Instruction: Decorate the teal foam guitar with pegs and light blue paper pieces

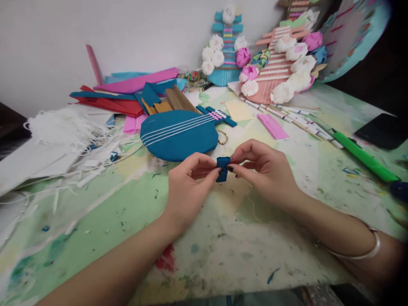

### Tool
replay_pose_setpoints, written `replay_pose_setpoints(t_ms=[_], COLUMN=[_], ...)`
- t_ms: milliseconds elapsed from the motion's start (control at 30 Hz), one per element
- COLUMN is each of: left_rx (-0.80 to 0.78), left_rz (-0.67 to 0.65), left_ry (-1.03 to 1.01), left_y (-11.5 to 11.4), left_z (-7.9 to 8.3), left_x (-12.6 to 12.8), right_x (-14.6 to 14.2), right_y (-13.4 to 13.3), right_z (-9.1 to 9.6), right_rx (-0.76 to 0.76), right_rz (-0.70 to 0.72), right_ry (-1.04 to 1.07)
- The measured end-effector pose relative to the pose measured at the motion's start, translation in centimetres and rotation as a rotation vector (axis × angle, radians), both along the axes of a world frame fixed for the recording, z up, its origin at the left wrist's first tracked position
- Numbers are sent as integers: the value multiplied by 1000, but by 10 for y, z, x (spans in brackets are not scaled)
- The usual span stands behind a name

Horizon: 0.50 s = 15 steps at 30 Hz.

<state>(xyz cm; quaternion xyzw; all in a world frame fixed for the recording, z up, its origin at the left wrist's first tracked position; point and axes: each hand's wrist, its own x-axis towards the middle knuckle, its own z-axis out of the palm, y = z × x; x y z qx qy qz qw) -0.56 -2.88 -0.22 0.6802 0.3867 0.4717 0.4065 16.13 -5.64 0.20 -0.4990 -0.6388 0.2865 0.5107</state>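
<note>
Between my fingertips is a small dark-blue folded paper piece [222,162], held up above the table. My left hand [191,187] pinches its left edge with thumb and forefinger. On the other side, my right hand [266,170] grips the right edge in the same way. Just behind my hands lies a blue paper lute-like instrument [178,134] with white strings along its body and pink and white strips at its neck. A gold ring-shaped piece [222,137] rests beside it.
Folded crepe paper [137,83] and tangled white string [63,127] lie at the left. Two flower-trimmed paper instruments, one blue [228,55] and one pink [267,87], lean at the back. A pink folded strip [272,126], thin sticks and a green roll [366,157] lie right.
</note>
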Motion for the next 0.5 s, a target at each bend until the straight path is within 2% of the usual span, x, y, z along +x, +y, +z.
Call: replay_pose_setpoints(t_ms=[500], left_rx=[111], left_rz=[37], left_ry=[27], left_y=[-1], left_z=[1], left_x=[-1], right_x=[-1], right_y=[-3], right_z=[2], right_rx=[76], right_rz=[-70], right_ry=[-90])
